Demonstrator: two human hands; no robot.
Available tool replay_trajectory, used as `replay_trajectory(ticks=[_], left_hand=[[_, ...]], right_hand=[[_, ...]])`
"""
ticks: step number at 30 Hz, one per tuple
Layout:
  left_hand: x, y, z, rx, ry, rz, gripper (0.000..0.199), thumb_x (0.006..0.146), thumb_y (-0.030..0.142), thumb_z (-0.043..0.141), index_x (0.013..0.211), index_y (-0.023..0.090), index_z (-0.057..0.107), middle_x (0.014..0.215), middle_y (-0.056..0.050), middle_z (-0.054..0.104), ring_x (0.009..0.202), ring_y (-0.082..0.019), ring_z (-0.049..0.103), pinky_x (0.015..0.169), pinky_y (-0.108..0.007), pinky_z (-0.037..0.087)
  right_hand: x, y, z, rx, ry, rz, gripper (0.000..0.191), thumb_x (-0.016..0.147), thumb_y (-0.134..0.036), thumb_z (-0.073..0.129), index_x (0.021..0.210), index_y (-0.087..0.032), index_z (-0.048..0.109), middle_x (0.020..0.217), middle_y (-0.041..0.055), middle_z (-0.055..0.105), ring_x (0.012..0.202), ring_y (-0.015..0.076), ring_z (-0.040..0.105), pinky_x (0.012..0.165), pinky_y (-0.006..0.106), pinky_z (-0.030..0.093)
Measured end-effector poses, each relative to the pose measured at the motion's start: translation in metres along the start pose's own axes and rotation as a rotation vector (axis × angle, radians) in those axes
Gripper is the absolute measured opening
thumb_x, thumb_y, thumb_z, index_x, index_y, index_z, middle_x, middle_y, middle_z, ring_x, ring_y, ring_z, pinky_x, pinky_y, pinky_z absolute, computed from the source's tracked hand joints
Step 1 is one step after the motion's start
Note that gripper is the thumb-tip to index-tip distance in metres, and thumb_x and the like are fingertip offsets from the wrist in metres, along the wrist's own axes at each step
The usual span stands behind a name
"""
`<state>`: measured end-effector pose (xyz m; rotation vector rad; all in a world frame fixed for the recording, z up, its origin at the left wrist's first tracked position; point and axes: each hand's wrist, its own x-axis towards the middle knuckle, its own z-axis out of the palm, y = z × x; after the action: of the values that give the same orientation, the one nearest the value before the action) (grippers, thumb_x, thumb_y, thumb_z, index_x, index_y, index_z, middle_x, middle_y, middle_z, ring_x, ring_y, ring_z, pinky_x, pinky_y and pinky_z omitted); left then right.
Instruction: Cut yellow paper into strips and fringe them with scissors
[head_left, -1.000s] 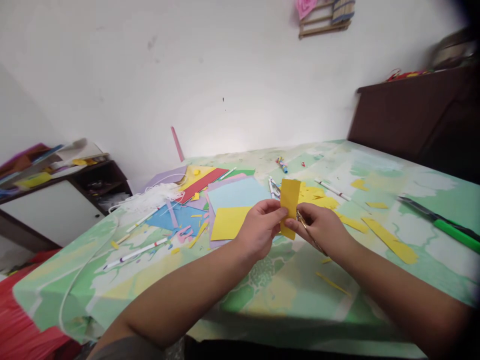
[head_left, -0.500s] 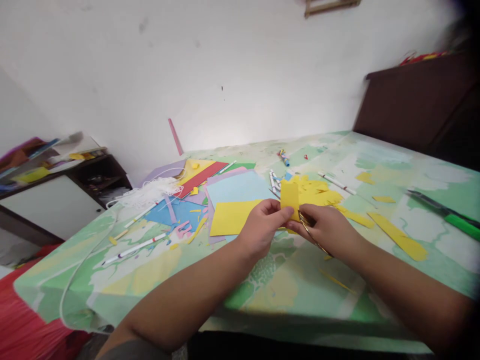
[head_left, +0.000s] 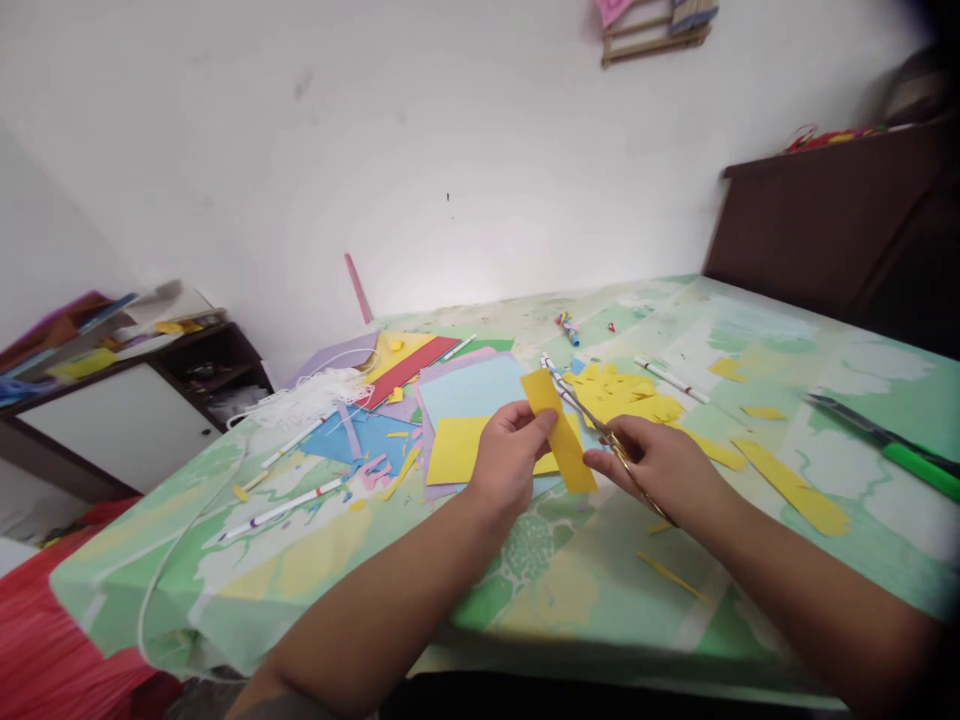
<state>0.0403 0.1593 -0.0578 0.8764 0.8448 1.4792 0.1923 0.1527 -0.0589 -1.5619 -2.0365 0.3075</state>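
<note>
My left hand [head_left: 514,450] pinches a yellow paper strip [head_left: 564,440] that slants down to the right over the table. In my right hand [head_left: 649,460] are gold-handled scissors [head_left: 616,445], their blades pointing up and left beside the strip. My right fingertips are close to the strip's lower right edge. Behind the scissors lies a heap of cut yellow pieces [head_left: 622,392]. A yellow sheet [head_left: 452,450] rests on a light blue sheet [head_left: 472,385] left of my hands.
White string [head_left: 315,395], a red strip [head_left: 412,372] and blue paper [head_left: 330,440] lie at the left. Green-handled scissors [head_left: 919,468] and a long yellow piece [head_left: 795,488] are at the right. Markers lie around the table [head_left: 525,590].
The yellow strip has turned from upright to slanting, showing more of its length. The scissors have come away from behind it, with their blades now visible. The view has shifted slightly.
</note>
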Motion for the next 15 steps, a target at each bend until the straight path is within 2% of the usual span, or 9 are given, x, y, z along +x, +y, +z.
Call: replay_trajectory(ticks=[3, 7, 15], left_hand=[[0.001, 0.001, 0.001, -0.001, 0.037, 0.057, 0.02, 0.061, 0.022, 0.068, 0.075, 0.013, 0.057, 0.07, -0.001, 0.062, 0.066, -0.011, 0.057, 0.068, -0.027, 0.045], [-0.001, -0.003, 0.002, -0.005, -0.021, 0.085, 0.023, 0.062, 0.022, 0.066, 0.082, 0.014, 0.06, 0.076, -0.004, 0.064, 0.073, -0.014, 0.058, 0.072, -0.028, 0.044], [-0.007, -0.011, 0.0, 0.025, 0.031, 0.101, 0.021, 0.06, 0.025, 0.068, 0.076, 0.013, 0.059, 0.072, -0.003, 0.061, 0.066, -0.013, 0.057, 0.066, -0.028, 0.043]], right_hand=[[-0.001, -0.003, 0.001, -0.007, -0.016, -0.02, 0.037, 0.07, -0.058, 0.046, 0.063, -0.022, 0.04, 0.052, -0.0041, 0.042, 0.049, 0.0113, 0.037, 0.045, 0.023, 0.026], [-0.001, -0.005, 0.01, 0.018, -0.062, -0.029, 0.033, 0.072, -0.055, 0.045, 0.074, -0.022, 0.044, 0.058, -0.0022, 0.049, 0.051, 0.0131, 0.043, 0.046, 0.024, 0.029], [-0.004, -0.012, 0.02, 0.084, -0.11, -0.052, 0.031, 0.078, -0.051, 0.038, 0.082, -0.021, 0.046, 0.068, 0.0021, 0.055, 0.06, 0.0156, 0.048, 0.052, 0.026, 0.031]])
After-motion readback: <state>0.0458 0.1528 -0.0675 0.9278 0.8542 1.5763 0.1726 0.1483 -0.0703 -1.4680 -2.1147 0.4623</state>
